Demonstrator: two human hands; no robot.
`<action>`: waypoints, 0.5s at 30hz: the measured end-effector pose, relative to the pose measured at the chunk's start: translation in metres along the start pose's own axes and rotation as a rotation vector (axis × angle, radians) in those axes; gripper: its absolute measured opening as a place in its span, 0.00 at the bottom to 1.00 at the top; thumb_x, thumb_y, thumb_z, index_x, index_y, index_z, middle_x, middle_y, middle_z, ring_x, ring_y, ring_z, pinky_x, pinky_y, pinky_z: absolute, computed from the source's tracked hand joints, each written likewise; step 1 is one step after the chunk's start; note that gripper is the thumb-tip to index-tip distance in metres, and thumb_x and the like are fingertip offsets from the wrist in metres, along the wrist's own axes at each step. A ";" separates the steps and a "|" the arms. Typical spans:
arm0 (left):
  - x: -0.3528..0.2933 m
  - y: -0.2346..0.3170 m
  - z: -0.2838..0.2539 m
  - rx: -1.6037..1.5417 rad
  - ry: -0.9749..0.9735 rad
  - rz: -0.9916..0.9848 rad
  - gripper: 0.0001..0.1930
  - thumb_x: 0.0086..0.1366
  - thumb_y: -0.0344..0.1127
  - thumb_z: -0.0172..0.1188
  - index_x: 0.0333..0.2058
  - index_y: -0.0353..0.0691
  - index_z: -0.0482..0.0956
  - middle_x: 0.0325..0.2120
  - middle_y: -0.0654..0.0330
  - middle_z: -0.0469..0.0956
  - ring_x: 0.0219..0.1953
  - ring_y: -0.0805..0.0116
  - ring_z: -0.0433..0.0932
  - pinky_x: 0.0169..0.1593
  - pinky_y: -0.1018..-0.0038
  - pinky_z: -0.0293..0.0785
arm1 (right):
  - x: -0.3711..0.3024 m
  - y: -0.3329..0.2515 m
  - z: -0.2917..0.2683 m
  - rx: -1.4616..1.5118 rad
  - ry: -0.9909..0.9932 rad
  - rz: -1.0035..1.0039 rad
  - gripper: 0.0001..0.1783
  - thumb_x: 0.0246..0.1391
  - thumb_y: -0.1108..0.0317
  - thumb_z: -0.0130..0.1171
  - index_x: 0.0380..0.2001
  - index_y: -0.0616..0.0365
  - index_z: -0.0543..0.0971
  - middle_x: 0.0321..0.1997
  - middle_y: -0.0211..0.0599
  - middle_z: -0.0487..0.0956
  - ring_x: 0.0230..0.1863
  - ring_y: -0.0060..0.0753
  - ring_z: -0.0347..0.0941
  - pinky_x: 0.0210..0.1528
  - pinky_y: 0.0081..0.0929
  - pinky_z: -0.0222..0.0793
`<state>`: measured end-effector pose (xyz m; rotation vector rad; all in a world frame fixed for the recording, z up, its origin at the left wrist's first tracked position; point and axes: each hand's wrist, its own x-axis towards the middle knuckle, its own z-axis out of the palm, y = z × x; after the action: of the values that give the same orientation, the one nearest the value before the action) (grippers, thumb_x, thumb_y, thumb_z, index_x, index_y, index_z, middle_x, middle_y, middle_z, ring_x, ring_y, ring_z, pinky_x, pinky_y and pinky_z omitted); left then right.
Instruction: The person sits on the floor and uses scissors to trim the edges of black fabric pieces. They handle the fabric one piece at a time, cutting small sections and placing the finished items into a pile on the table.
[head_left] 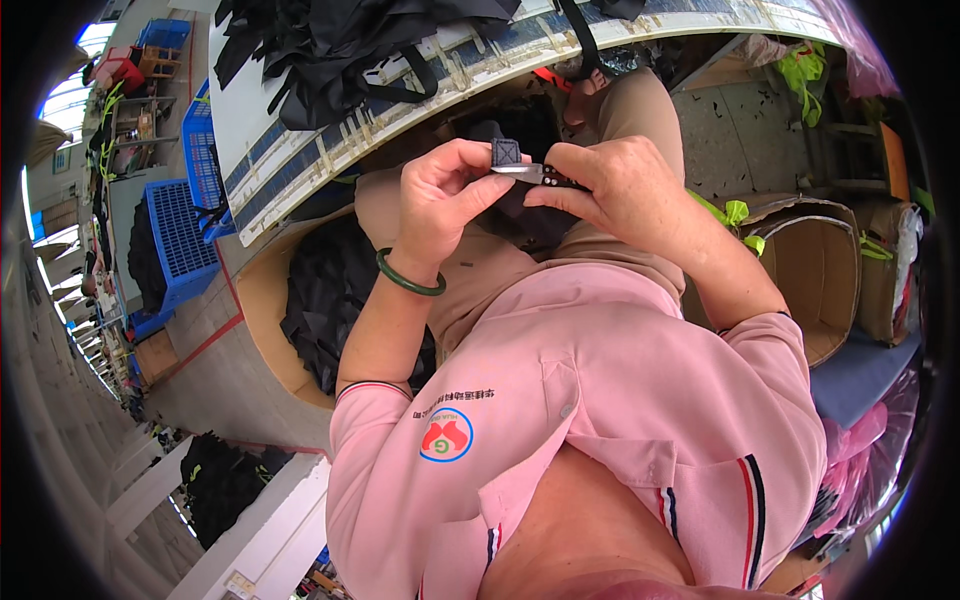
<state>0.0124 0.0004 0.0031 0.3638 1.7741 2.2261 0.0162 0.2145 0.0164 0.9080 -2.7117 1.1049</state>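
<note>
My left hand (440, 195) pinches the end of a black webbing strap (506, 152), which has a stitched box-and-cross pattern. Between the thumb and bent fingers of my right hand (620, 190) is a small bladed cutter (522, 172) with a silver blade and a dark, riveted handle. Its blade lies just below the stitched end, by my left thumb; whether it touches the webbing I cannot tell. The rest of the strap is mostly hidden behind my left fingers.
Ahead is a worn table (460, 70) with a heap of black straps (340, 50). A cardboard box (262, 290) of black material (335, 290) stands at my left, near blue plastic crates (182, 230). Open cardboard boxes (815, 215) sit at my right.
</note>
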 end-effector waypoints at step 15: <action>-0.214 -0.032 -0.182 1.243 -0.873 -1.280 0.17 0.51 0.46 0.69 0.33 0.40 0.82 0.30 0.54 0.81 0.34 0.59 0.79 0.40 0.67 0.73 | 0.007 0.052 0.011 0.079 -0.145 0.328 0.21 0.56 0.52 0.58 0.39 0.59 0.70 0.21 0.49 0.76 0.29 0.55 0.74 0.32 0.43 0.66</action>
<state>0.1477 -0.2356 -0.0739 0.2088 1.7170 -0.0469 -0.0167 0.2328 -0.0219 0.5833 -3.0361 1.2516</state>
